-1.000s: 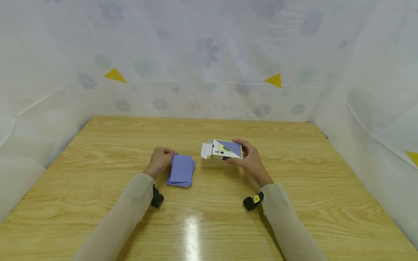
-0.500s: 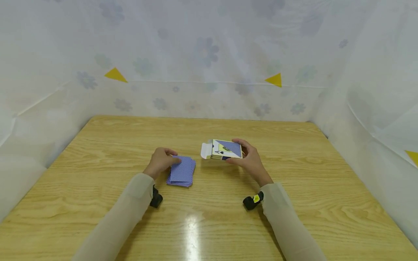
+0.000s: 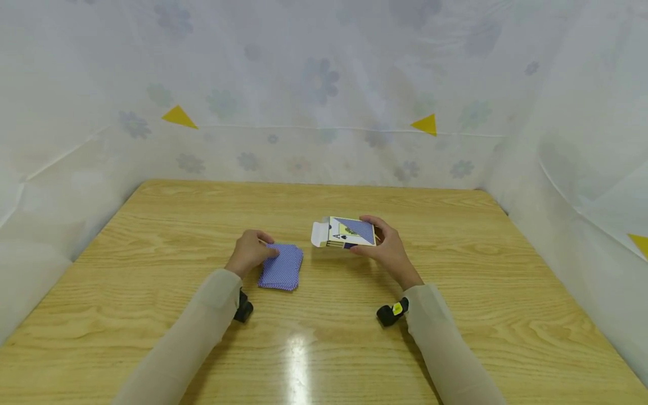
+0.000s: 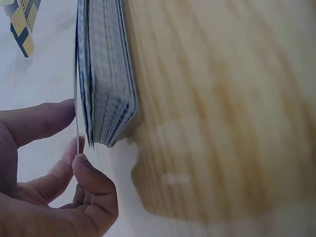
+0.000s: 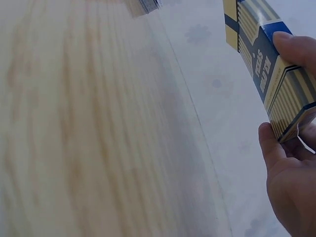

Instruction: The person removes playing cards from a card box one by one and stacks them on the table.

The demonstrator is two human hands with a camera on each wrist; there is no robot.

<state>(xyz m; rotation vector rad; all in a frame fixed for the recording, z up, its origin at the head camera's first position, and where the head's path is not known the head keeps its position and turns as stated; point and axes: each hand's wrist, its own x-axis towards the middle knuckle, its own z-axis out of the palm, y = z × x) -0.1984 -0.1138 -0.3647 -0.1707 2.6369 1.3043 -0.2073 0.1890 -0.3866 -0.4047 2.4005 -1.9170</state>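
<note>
A stack of blue-patterned playing cards (image 3: pixel 283 271) lies back side up on the table, its edges slightly uneven. At its far left corner my left hand (image 3: pixel 247 252) pinches the top card, thumb above and fingers beneath. The left wrist view shows that card (image 4: pixel 76 84) edge-on, a little apart from the stack at the pinched end. My right hand (image 3: pixel 388 251) grips a card box (image 3: pixel 349 231) by its right end, just above the table. The box's white flap (image 3: pixel 319 234) hangs open toward the left. What the box holds is hidden.
The wood-grain table (image 3: pixel 334 326) ends at a pale floral curtain (image 3: pixel 283 112) behind and on both sides. Yellow triangles (image 3: pixel 425 124) mark the curtain. A black wrist camera (image 3: pixel 388 314) sits at each sleeve cuff.
My left thumb has come down over the corner of the stack, and the top card has shifted slightly. My right hand and the box stay in place.
</note>
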